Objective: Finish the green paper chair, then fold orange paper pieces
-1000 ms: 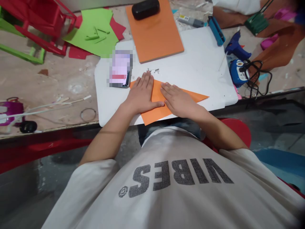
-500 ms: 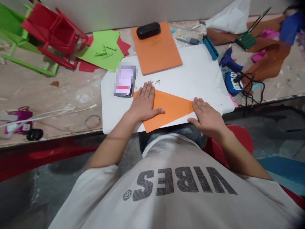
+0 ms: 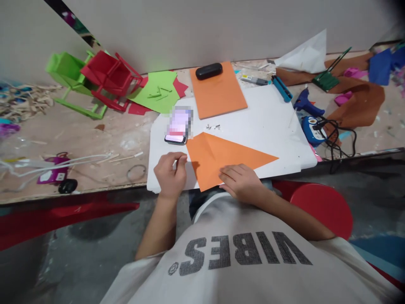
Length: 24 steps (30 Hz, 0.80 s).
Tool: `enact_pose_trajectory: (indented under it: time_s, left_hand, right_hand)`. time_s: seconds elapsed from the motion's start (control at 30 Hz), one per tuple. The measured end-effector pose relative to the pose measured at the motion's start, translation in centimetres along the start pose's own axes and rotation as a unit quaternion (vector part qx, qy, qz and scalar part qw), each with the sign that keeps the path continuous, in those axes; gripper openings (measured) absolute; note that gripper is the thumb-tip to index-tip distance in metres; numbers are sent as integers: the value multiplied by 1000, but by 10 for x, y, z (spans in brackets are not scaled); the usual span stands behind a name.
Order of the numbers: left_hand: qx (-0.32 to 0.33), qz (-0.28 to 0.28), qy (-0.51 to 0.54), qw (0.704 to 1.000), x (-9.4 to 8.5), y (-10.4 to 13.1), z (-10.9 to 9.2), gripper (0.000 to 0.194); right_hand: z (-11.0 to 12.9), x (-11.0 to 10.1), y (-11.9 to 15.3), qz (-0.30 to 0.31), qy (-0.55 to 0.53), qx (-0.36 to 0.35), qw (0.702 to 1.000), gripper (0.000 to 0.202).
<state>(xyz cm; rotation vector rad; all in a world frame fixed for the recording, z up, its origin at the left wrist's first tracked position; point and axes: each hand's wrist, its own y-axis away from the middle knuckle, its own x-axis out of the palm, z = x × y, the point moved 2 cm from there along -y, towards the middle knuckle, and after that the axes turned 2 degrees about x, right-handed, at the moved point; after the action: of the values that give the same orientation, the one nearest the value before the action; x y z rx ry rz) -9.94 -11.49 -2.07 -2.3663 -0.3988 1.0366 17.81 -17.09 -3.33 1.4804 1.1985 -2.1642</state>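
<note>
A folded sheet of orange paper (image 3: 230, 154) lies on the white board, its long point to the right. At the sheet's near edge is my right hand (image 3: 242, 181), its bent fingers on top of the paper and closed on the edge; the thumb is mostly hidden. My left hand (image 3: 171, 175) is just left of the sheet, over the board, apart from the paper. Its fingers are curled in with the thumb against them, and nothing shows in them. A phone (image 3: 179, 125) with a lit, blurred screen lies beyond my left hand.
The white board (image 3: 268, 122) carries an orange pad (image 3: 220, 99) with a black case (image 3: 209, 71) on it. At right are a blue stapler-like tool (image 3: 282, 88), a glue gun (image 3: 307, 103) and a blue device (image 3: 313, 130) with black cable. Small red (image 3: 110, 80) and green chairs (image 3: 68, 71) stand left.
My left hand has come off the paper and curled up to its left. My right hand has moved from the sheet's right point to its near edge. The view has shifted.
</note>
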Motion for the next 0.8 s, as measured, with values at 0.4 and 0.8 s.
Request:
enact_pose_trajectory:
  time_s: [0.4,0.8]
  left_hand:
    - [-55,-124,-90,987,-63,36,74,55]
    - [-36,86,303,948,-5,24,23,76]
  right_hand:
    - [8,-1,2,-45,28,-39,998,15]
    - [-35,-89,7,-243,-173,119,947,32]
